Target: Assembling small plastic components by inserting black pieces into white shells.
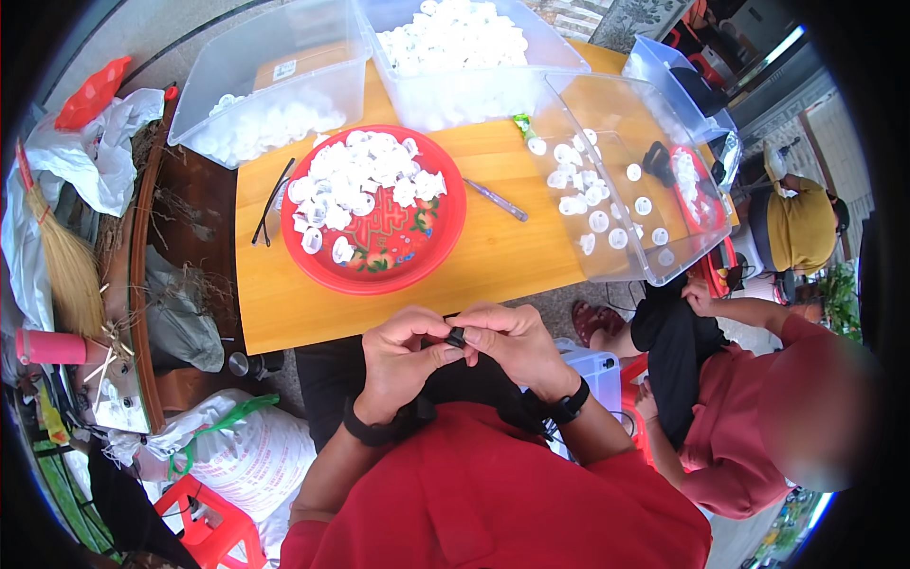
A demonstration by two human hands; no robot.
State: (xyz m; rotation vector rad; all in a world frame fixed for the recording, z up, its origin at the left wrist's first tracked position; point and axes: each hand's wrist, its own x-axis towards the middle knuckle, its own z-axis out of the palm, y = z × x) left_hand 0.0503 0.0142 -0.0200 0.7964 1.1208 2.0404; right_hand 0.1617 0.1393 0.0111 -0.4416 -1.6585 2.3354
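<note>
A small black piece [456, 336] is pinched between the fingertips of my left hand [400, 353] and my right hand [519, 346], just off the table's near edge. Its exact kind is too small to make out. Beyond my hands, a round red tray [459, 220] with a printed pattern sits on the wooden table [512, 261]. Small white round plastic parts [365, 171] are heaped in its far half, with a few lying nearer. To the tray's right lies a slim pen-like tool [496, 199]; at its left is a thin dark folded object [271, 202].
Clear plastic bins [275, 90] with white parts stand along the table's far side. A transparent container [654, 270] covers the right end, white parts scattered around it. At right a person in red [730, 398] sits close by. A broom [62, 247] and bags stand at left.
</note>
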